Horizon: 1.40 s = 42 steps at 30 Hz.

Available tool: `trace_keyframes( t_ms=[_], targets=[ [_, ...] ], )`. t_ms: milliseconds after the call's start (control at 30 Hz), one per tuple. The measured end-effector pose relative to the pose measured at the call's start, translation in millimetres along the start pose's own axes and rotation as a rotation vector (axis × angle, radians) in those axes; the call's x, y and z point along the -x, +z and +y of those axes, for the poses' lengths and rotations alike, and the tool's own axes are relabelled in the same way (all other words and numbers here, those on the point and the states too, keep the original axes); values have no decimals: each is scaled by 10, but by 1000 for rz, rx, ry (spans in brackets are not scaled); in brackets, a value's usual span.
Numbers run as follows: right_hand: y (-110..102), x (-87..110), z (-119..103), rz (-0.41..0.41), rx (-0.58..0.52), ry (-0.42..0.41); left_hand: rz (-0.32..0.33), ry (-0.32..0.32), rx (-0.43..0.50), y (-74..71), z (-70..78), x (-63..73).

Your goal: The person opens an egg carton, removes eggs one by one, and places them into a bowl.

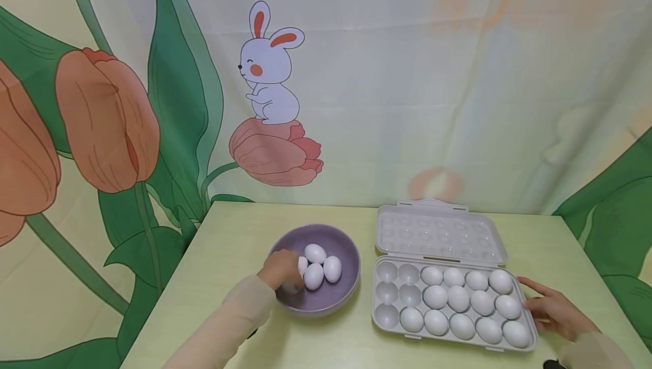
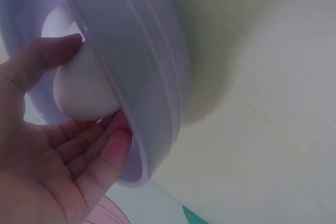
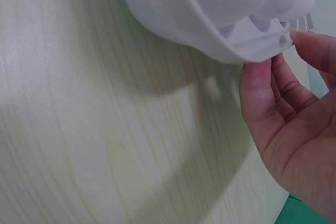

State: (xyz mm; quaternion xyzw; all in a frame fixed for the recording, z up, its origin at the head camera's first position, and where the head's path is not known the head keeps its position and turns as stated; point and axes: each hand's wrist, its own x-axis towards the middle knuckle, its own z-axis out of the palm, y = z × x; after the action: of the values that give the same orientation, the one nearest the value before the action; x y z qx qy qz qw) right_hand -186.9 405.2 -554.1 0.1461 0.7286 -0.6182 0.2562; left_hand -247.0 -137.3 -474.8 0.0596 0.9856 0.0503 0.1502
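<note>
A purple bowl stands left of centre on the table with several white eggs in it. My left hand reaches over the bowl's left rim. In the left wrist view its thumb and fingers are around a white egg inside the bowl. To the right lies a pale plastic egg carton, its lid folded back. White eggs fill most of its cups; several at the left hold none. My right hand grips the carton's right edge, thumb on the rim and fingers below.
The light wood-grain table carries the bowl and carton side by side with a narrow gap between them. Behind it hangs a cloth backdrop printed with tulips and a rabbit.
</note>
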Motion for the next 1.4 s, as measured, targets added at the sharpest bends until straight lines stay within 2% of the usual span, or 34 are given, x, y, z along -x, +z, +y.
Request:
trace_keyframes(
  t_ms=[400, 933, 1400],
  targets=[
    [2, 0, -7, 2, 6, 8, -21, -27, -28, 42, -4, 30],
    [21, -8, -20, 52, 29, 41, -24, 7, -30, 79, -23, 71],
    [-6, -13, 20, 14, 11, 9, -44, -12, -19, 138, 3, 43]
  ],
)
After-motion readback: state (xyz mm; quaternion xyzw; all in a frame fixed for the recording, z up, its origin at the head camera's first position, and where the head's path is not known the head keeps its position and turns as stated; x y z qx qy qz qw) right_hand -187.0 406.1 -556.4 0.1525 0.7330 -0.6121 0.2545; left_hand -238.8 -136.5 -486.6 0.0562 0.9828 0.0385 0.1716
